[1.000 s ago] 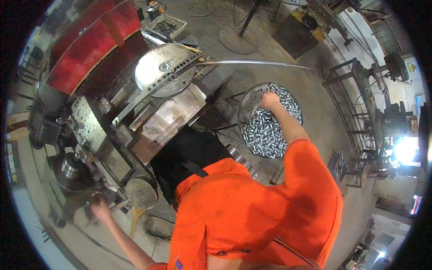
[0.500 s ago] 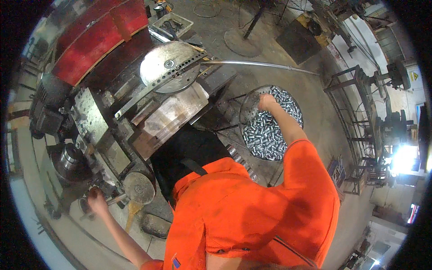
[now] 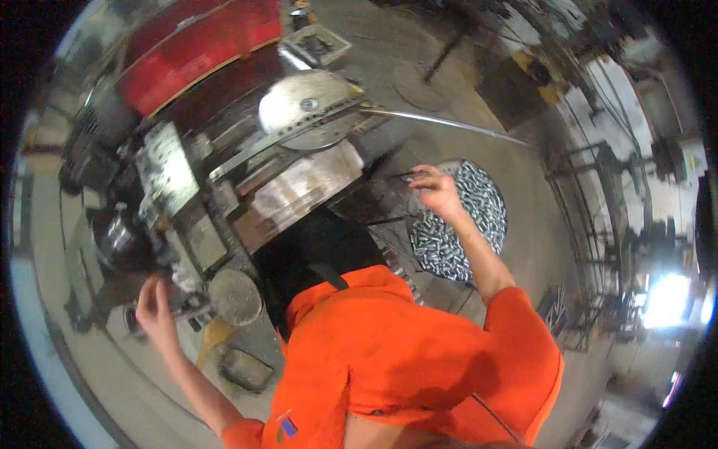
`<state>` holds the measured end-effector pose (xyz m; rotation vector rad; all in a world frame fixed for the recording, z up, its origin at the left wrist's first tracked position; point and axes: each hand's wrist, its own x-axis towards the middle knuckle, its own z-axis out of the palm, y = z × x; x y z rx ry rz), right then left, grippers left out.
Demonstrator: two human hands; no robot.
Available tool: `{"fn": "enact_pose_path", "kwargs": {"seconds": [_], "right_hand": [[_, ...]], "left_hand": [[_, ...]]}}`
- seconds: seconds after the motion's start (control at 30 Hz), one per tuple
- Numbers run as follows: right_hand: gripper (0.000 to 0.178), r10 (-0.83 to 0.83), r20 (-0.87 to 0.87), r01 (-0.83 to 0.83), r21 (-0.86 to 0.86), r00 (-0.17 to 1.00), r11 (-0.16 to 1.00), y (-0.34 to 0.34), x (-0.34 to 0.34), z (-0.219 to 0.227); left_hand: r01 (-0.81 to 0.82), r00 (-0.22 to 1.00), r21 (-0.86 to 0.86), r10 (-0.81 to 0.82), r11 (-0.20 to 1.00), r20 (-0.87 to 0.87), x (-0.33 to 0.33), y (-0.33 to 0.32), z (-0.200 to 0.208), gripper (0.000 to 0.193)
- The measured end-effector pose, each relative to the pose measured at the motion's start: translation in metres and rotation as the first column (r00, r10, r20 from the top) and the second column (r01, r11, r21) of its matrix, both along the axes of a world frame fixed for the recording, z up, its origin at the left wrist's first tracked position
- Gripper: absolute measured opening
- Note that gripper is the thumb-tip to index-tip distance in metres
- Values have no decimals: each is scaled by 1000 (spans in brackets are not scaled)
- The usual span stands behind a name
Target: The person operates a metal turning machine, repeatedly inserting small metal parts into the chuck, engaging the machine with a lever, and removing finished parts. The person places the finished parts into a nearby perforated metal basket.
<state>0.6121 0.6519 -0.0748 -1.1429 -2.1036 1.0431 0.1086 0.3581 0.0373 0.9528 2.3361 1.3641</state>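
My left hand is raised beside the lower left end of a machine, its fingers stretched upward and slightly blurred. It is close to a round handwheel and a blurred shiny metal cylinder. My right hand hovers over the left edge of a round tray filled with short shiny metal pieces. Its fingers are spread toward the machine, and nothing shows between them.
A big metal disc with a drilled bar and a long rod tops the machine. Behind it stand a red panel and a parts tray. A dark container sits on the floor. Metal racks line the right.
My right hand has come up from the tray toward the machine, its fingers spreading. My left hand has let go of the knob by the handwheel and lifted. The whole view has shifted slightly.
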Motion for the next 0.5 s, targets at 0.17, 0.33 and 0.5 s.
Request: {"fn": "enact_pose_path", "kwargs": {"seconds": [0.17, 0.33, 0.5], "right_hand": [[42, 518, -210, -419, 381, 829, 824, -48, -137, 94], [43, 741, -42, -598, 561, 670, 573, -71, -215, 149], [45, 797, 1, -639, 598, 604, 484, -80, -239, 163]], "left_hand": [[380, 916, -60, -367, 923, 164, 93, 81, 47, 27], [466, 814, 178, -498, 867, 298, 130, 104, 39, 40], [413, 779, 269, -491, 870, 391, 114, 84, 36, 37]]}}
